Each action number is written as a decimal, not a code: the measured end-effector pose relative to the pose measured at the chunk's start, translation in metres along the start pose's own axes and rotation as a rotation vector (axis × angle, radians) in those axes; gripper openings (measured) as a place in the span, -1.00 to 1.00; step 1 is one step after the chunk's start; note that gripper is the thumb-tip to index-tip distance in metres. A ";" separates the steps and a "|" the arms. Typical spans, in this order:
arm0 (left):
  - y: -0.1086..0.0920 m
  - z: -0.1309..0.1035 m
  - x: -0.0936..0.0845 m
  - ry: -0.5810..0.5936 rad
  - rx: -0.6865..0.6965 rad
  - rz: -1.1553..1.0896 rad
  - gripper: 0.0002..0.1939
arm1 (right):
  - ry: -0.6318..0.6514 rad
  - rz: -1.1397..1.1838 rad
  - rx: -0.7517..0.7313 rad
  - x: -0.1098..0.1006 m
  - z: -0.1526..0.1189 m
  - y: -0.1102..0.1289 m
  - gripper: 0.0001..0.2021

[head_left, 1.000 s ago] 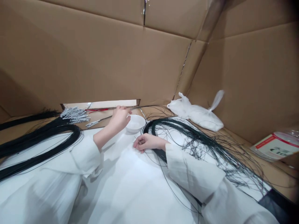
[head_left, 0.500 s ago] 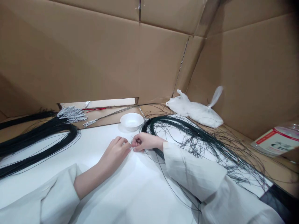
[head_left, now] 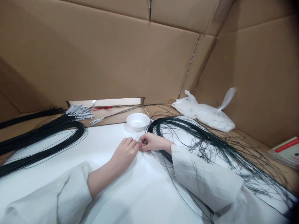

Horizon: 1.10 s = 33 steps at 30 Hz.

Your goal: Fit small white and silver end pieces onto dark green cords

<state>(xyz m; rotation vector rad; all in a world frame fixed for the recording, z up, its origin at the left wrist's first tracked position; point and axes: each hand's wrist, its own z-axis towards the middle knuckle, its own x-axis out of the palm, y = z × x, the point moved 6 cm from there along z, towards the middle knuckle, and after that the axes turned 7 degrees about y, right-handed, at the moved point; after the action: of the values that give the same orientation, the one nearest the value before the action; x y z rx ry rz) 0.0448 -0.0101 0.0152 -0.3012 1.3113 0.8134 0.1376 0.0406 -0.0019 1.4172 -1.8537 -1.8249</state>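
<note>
Black cord (head_left: 145, 142) — pinched in right hand (head_left: 153, 142); left hand (head_left: 125, 153) curled, grip unclear — red-white label (head_left: 287, 146) unreadable.

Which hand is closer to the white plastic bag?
The right hand. It's left of the white plastic bag and nearer the person. The left hand is farther left.

The left hand (head_left: 125, 152) hides its own fingertips; the bit (head_left: 138, 142) in the right hand (head_left: 153, 142) is too small to tell; the right edge crops a package (head_left: 288, 151)

A thin dark cord (head_left: 145, 142) — loosely looped, it seems — sits within the curled right hand (head_left: 153, 142).
</note>
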 end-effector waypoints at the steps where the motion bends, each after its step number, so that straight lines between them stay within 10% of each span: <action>1: -0.001 0.001 0.000 0.000 0.005 0.015 -0.84 | -0.001 -0.004 0.001 0.000 0.000 0.000 -0.94; 12: -0.003 -0.002 -0.005 -0.129 -0.033 0.036 -0.88 | 0.002 -0.015 0.014 0.000 0.000 0.001 -0.94; 22: 0.096 0.005 -0.087 -0.676 -0.431 -0.150 -0.87 | 0.049 0.015 0.017 0.000 -0.001 0.000 -0.87; 28: 0.100 0.070 -0.062 -0.374 -0.269 -0.097 -0.79 | 0.055 0.078 0.002 -0.004 -0.005 0.004 -0.90; 33: 0.099 0.036 -0.055 -0.286 -0.291 -0.064 -0.75 | 0.058 0.183 0.017 -0.003 -0.001 -0.003 -0.91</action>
<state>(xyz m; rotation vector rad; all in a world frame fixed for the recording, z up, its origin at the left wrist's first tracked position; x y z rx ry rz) 0.0022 0.0620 0.1002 -0.4380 0.9123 0.9565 0.1416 0.0425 -0.0022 1.2458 -1.9047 -1.6683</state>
